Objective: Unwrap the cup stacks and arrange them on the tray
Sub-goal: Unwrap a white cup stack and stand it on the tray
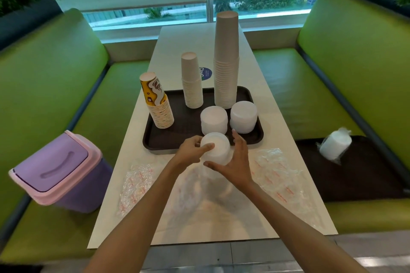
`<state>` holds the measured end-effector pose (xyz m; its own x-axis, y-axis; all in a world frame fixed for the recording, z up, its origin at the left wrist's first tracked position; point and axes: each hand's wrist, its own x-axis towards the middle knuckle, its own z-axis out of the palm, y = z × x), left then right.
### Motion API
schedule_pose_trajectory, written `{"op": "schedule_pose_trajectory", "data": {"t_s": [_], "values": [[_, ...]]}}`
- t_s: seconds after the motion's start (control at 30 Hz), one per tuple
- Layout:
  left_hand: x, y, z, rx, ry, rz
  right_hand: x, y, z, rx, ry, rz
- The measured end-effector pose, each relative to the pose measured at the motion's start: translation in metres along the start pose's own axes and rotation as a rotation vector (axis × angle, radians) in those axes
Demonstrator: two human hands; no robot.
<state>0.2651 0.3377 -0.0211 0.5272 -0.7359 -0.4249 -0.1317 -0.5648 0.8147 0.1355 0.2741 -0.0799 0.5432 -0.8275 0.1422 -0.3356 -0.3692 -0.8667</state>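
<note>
White stack [216,147] sits between both hands at the near rim of the brown tray [168,139]; whether it rests on the rim or hangs just above it cannot be told. The left hand [190,150] grips it from the left, fingers curled round its side and thumb lying across the top. The right hand [235,162] is spread wide, straight fingers against the stack's right side and thumb reaching across its near side. Just behind, on the tray, stand two low stacks [214,119], also white, side by side. Farther back on the tray are a tall cup stack [226,62], a shorter cup stack [192,82] and, at the left edge, a leaning printed stack [157,102]. Clear wrappers [279,175] lie crumpled on the table [177,46] on both sides of the forearms. A wrapped stack [335,146] lies on a second tray [355,179] on the right-hand seat.
</note>
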Motion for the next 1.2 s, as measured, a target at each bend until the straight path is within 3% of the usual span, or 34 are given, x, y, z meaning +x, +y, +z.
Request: {"op": "schedule_pose_trajectory", "data": {"t_s": [0.17, 0.83, 1.2], "values": [[0.006, 0.011, -0.008, 0.084, -0.049, -0.012, 0.009, -0.008, 0.004, 0.105, -0.122, 0.075], [0.025, 0.032, -0.014, 0.352, 0.02, 0.165, 0.022, -0.01, 0.008, 0.168, -0.112, 0.163], [0.032, 0.042, -0.014, 0.423, -0.027, 0.096, 0.025, -0.012, 0.007, 0.136, -0.138, 0.201]]}}
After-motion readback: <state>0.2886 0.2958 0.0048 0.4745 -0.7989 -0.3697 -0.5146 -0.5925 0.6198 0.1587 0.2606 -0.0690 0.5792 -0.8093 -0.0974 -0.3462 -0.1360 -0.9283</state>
